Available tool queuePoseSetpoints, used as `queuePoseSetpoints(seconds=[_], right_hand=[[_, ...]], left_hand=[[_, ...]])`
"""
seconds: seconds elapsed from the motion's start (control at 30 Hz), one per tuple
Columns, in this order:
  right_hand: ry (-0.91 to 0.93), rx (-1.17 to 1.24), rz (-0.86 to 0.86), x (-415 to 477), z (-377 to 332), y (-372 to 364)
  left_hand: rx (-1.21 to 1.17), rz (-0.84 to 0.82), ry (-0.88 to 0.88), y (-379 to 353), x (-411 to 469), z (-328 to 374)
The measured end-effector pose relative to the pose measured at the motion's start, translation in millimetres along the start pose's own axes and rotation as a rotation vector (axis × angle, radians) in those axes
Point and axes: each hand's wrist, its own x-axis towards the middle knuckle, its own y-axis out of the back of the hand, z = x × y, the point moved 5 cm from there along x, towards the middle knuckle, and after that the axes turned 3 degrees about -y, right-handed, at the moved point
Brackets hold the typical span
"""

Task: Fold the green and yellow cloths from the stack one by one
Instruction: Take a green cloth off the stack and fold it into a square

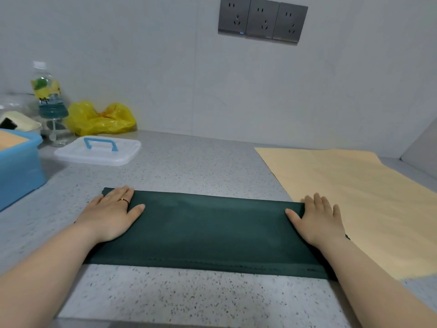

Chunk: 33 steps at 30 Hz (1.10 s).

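A dark green cloth [212, 230] lies folded into a long strip across the speckled counter [189, 166] in front of me. My left hand [113, 211] rests flat on its left end, fingers straight, a ring on one finger. My right hand [316, 218] presses flat on its right end, where the green cloth overlaps the edge of a pale yellow cloth [354, 192]. That yellow cloth is spread flat on the right side of the counter.
A blue plastic bin [19, 166] with a pale cloth inside stands at the left edge. Its white lid with a blue handle [98, 150] lies behind it. A bottle [48, 98] and a yellow plastic bag [101, 119] stand against the wall. Wall sockets [262, 20] are above.
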Motion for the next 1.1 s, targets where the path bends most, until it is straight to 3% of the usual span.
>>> queuePoseSetpoints(seconds=[0.13,0.23,0.33,0.6,0.87,1.0,1.1], right_hand=[[0.276,0.085,0.095,-11.5,-55.7,24.1],[0.629,0.229,-0.030,-34.0,-122.2,28.2],[0.802,0.262,-0.186,-49.9,-169.5,18.4],[0.813,0.218,-0.225,-44.0,-188.2,-15.5],[0.846,0.164,-0.239,-43.1,-189.0,-19.5],[0.846,0.179,-0.245,-42.1,-189.5,-20.8],[0.846,0.190,-0.242,-41.5,-189.4,-21.4]], left_hand=[[-0.015,-0.007,-0.005,-0.7,-0.1,0.2],[-0.019,-0.010,-0.007,-0.6,-0.4,0.0],[-0.026,-0.017,-0.011,-1.0,-0.8,-0.3],[-0.021,-0.061,-0.034,3.2,5.7,-5.2],[-0.227,-0.096,0.002,38.9,34.7,-17.7],[-0.508,-0.194,0.035,46.4,38.7,-30.6],[-0.794,-0.171,0.116,48.9,35.9,-48.1]])
